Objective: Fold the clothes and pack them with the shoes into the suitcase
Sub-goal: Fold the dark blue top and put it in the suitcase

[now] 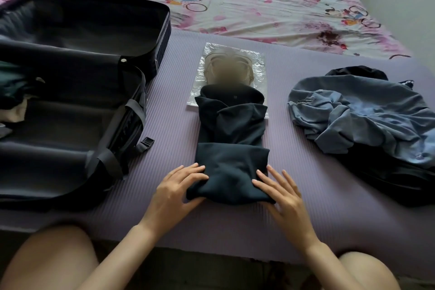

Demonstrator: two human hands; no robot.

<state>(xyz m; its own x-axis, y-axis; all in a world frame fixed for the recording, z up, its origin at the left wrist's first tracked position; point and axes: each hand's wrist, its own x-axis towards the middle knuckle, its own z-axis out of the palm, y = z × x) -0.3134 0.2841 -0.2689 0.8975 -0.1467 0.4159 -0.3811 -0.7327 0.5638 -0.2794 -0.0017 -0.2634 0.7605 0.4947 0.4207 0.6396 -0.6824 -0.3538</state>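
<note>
Bracketing the near end of the dark navy garment (231, 139), your left hand (175, 187) and right hand (282, 195) both lie open, fingers nearly straight and pressing against the sides of its folded-over part. The garment lies as a narrow strip in the middle of the purple mat (306, 214) on the bed. Its far end overlaps a clear plastic bag (257, 63); what is inside the bag is blurred and cannot be told. To your left the suitcase (70, 125) lies open on the mat, with some cloth at its far left edge and a buckled strap (147, 142) hanging over its near wall. To your right, well apart from the garment, a heap of blue clothes (360, 120) lies unfolded on top of a black piece (388, 183).
</note>
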